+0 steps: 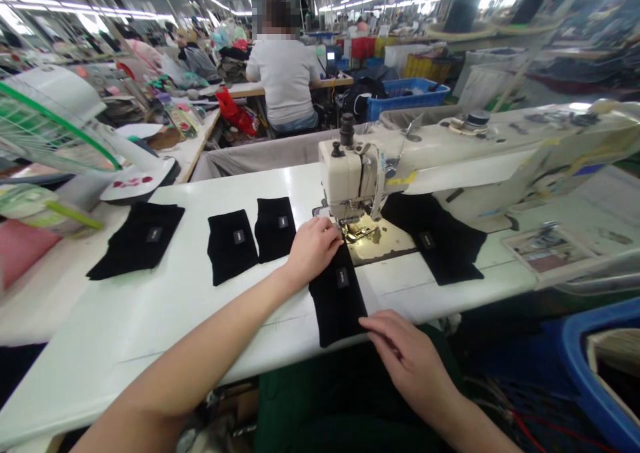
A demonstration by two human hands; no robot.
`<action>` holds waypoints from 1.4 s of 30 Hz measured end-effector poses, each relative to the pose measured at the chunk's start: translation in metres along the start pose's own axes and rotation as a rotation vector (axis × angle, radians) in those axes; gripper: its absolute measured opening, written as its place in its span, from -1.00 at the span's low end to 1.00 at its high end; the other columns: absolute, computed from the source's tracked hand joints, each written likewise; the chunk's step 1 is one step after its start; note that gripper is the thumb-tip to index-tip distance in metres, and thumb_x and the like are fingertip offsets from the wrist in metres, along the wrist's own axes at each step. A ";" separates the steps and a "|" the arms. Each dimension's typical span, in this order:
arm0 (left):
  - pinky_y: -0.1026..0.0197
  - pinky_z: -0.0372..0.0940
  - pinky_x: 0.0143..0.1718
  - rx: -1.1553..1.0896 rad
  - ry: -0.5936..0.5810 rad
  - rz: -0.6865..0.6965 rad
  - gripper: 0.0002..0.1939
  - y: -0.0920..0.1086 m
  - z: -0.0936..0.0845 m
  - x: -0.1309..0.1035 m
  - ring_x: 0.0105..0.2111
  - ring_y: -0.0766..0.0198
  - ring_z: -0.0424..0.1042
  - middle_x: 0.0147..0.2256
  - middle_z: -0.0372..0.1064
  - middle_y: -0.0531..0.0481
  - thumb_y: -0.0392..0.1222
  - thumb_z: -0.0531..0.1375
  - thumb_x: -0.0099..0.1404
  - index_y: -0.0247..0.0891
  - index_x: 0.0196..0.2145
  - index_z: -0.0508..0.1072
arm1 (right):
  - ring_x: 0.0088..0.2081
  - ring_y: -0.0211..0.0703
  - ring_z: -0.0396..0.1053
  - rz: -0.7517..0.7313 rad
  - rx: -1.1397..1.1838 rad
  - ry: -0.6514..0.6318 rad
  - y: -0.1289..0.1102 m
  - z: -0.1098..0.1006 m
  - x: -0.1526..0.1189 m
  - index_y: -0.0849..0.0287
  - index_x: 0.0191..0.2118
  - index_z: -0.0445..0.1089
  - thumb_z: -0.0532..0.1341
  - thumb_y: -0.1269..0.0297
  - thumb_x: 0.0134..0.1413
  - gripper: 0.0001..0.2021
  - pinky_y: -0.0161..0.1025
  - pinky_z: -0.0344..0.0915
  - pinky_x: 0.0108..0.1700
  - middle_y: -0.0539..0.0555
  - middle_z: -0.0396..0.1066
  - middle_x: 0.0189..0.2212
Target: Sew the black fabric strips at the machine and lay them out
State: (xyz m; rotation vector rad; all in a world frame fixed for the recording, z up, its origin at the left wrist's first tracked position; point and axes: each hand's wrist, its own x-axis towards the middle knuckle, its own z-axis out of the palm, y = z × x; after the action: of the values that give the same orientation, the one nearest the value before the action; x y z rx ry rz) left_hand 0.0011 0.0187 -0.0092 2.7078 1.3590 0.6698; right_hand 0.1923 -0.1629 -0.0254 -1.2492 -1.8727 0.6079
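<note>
A black fabric piece (336, 306) with a small dark label lies at the table's front edge, its upper end by the needle area of a white sewing machine (345, 173). My left hand (316, 246) has its fingers pressed together on that upper end, close to the presser foot (357, 232). At the lower right corner of the same piece, my right hand (400, 346) pinches the fabric's edge between thumb and fingers. Another labelled black piece (450, 243) rests to the right of the needle, partly under the machine arm.
Two black pieces (232, 246) (275, 230) and a further one (137, 240) lie left on the white table (190, 306). A fan (55, 120) stands at far left. Blue basket (575, 346) at lower right. A person (285, 80) sits ahead, back turned.
</note>
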 end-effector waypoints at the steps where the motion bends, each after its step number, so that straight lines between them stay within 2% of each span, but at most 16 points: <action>1: 0.04 0.34 -0.14 -0.011 -0.022 0.029 -0.85 0.000 0.000 -0.001 -0.21 0.09 0.38 -0.27 0.39 -0.12 -0.23 0.17 0.38 -0.24 -0.30 0.54 | -0.23 -0.16 0.50 -0.066 -0.038 0.007 0.002 0.000 0.000 0.12 -0.02 0.47 0.05 0.53 0.27 -0.67 -0.26 0.46 -0.19 0.11 0.49 -0.19; 4: 0.07 0.36 -0.14 -0.074 -0.045 0.088 -0.79 -0.002 0.001 -0.003 -0.24 0.13 0.38 -0.28 0.38 -0.12 -0.25 0.12 0.42 -0.25 -0.24 0.57 | -0.20 -0.15 0.51 -0.146 -0.156 0.007 0.008 -0.002 0.000 0.13 0.02 0.46 0.00 0.61 0.24 -0.60 -0.27 0.48 -0.21 0.14 0.47 -0.18; 9: 0.05 0.37 -0.10 -0.082 -0.034 0.124 -0.78 -0.007 0.001 -0.001 -0.21 0.09 0.37 -0.24 0.39 -0.16 -0.25 0.13 0.42 -0.31 -0.19 0.59 | -0.17 -0.07 0.52 -0.208 -0.265 0.032 0.013 -0.006 0.005 0.17 -0.01 0.45 0.04 0.61 0.22 -0.63 -0.17 0.52 -0.18 0.16 0.50 -0.17; 13: 0.05 0.37 -0.08 -0.102 -0.019 0.113 -0.80 -0.010 0.003 0.002 -0.20 0.11 0.38 -0.23 0.39 -0.14 -0.24 0.15 0.41 -0.28 -0.17 0.59 | -0.17 -0.06 0.51 -0.200 -0.272 0.041 0.012 -0.007 0.011 0.16 -0.07 0.45 0.08 0.55 0.23 -0.72 -0.13 0.52 -0.14 0.16 0.50 -0.17; 23: 0.07 0.38 -0.09 -0.237 0.067 0.087 -0.84 -0.019 0.013 0.000 -0.20 0.15 0.39 -0.23 0.39 -0.12 -0.27 0.23 0.35 -0.29 -0.17 0.60 | -0.21 -0.07 0.51 -0.175 -0.297 0.025 0.013 -0.005 0.014 0.18 -0.12 0.44 0.07 0.55 0.20 -0.74 -0.16 0.49 -0.19 0.15 0.49 -0.19; 33: 0.05 0.36 -0.07 -0.054 -0.035 0.131 -0.78 -0.013 0.001 -0.001 -0.17 0.11 0.35 -0.19 0.34 -0.15 -0.24 0.12 0.43 -0.30 -0.08 0.53 | -0.22 -0.08 0.49 -0.203 -0.303 0.036 0.013 -0.002 0.016 0.20 -0.15 0.45 0.07 0.54 0.22 -0.77 -0.21 0.43 -0.25 0.15 0.48 -0.21; 42: 0.02 0.36 -0.08 0.047 -0.061 0.156 -0.73 -0.012 -0.003 0.001 -0.18 0.08 0.32 -0.21 0.33 -0.16 -0.22 0.06 0.46 -0.32 -0.05 0.52 | -0.17 -0.08 0.48 -0.158 -0.308 -0.027 0.014 -0.004 0.018 0.17 -0.13 0.46 0.06 0.51 0.25 -0.75 -0.21 0.42 -0.17 0.14 0.49 -0.17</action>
State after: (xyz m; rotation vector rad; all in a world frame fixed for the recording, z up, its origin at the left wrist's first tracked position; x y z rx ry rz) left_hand -0.0087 0.0260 -0.0086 2.8691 1.1746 0.5665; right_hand 0.1995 -0.1409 -0.0275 -1.2715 -2.1220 0.2587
